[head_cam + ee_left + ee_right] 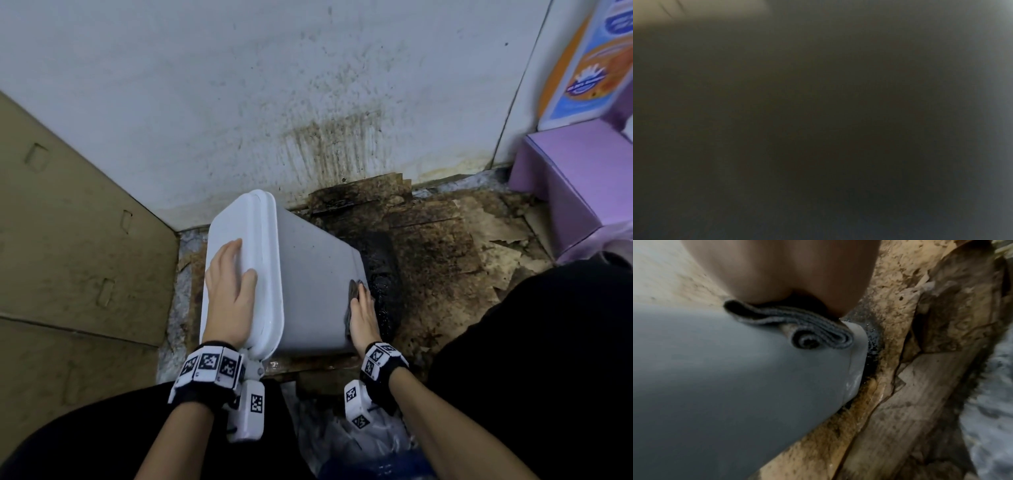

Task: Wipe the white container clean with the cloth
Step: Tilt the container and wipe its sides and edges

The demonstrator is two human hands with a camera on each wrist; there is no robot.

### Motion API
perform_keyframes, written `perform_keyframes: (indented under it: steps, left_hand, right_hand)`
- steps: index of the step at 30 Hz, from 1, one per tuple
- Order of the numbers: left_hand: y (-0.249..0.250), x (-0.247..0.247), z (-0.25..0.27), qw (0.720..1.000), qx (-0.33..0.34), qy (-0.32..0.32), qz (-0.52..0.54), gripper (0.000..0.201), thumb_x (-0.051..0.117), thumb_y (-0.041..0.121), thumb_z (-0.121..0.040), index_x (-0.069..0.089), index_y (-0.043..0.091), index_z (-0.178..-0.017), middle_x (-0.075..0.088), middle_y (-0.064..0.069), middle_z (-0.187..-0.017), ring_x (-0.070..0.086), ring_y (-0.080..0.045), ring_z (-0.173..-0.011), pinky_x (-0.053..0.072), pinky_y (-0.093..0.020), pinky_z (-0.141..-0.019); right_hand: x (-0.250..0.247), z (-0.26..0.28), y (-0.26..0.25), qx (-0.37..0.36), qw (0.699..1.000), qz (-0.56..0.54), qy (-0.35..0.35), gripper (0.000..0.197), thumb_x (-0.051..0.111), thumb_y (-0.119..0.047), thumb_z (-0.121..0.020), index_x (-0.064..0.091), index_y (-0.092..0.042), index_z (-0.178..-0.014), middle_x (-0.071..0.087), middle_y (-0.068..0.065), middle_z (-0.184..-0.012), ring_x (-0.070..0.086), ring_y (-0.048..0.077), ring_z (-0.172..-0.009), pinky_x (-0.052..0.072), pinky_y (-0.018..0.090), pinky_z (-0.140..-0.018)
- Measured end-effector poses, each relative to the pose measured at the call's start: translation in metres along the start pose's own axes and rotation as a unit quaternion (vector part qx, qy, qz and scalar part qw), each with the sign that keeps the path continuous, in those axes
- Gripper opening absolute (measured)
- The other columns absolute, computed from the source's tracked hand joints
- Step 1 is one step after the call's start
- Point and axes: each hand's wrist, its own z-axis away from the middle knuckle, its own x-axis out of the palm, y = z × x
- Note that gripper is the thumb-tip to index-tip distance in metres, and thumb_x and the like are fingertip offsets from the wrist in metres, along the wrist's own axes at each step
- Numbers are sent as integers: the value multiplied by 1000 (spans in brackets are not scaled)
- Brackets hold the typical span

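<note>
**Person wiping a tipped white container with a grey cloth**

Seen from above, a white container [308,274] stands tilted on a floor covered with stained, torn cardboard [445,240], close to a dirty white wall [274,85]. It is a tall rectangular bin with a closed lid. Its long axis slants from the lid end, which is raised and faces up and to the left, down to its base at the lower right, where it meets a dark wet patch on the cardboard.

The left hand [229,291] lies flat on the lid with its fingers straight and spread, pressing down and gripping nothing. The left wrist view is dark and blurred and shows no detail.

The right hand [363,315] presses a folded grey cloth [352,294] against the container's right side wall, near the base. In the right wrist view the cloth [797,327] is bunched and rolled under the hand [781,275], touching the grey-white wall [725,378] just beside its bottom edge. The fingers lie along the cloth; whether they curl round it cannot be told.

Flat brown cardboard [68,240] stands to the left. A purple box [575,171] sits at the far right.
</note>
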Motion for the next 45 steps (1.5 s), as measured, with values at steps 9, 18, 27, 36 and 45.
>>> perform_keyframes:
  steps: [9,18,27,36,45]
  left_hand:
    - [4,0,2,1000,-8,-8,-5,59,35,36,-97,30,24,-154,26,6,-158,16,-9,-147,15,-35,-120]
    - [4,-1,1,1000,-6,-6,-10,59,33,36,-97,30,23,-154,27,4,-158,17,-9,-147,14,-30,-117]
    - [-1,-3,2,1000,-10,-11,-4,58,35,37,-99,29,26,-155,26,11,-158,16,-8,-147,15,-34,-119]
    - [-10,-7,4,1000,-9,-6,-2,58,35,40,-98,30,28,-155,27,14,-158,18,-6,-149,16,-38,-123]
    - [-9,-9,5,1000,-14,-9,-11,59,33,38,-98,29,25,-156,26,11,-159,15,-3,-147,13,-31,-119]
  right_hand:
    - [8,26,-46,45,994,-98,15,52,22,-29,-108,9,-26,-158,3,-6,-166,-5,12,-153,-4,34,-123]
    - [18,56,-104,-118,986,-113,-18,52,10,-46,-101,7,-46,-153,2,-27,-160,-4,-10,-146,-3,24,-115]
    - [3,23,-54,-143,983,-99,-60,52,29,-36,-107,7,-46,-154,7,-22,-164,4,-4,-149,5,27,-122]
    - [-8,-21,-18,-35,995,-77,-62,56,28,-30,-108,4,-26,-159,-3,-4,-167,-4,8,-152,-4,26,-120]
    - [-5,-22,-28,34,996,-59,-62,59,23,-32,-108,-4,-20,-158,-10,-4,-167,-11,11,-152,-6,32,-122]
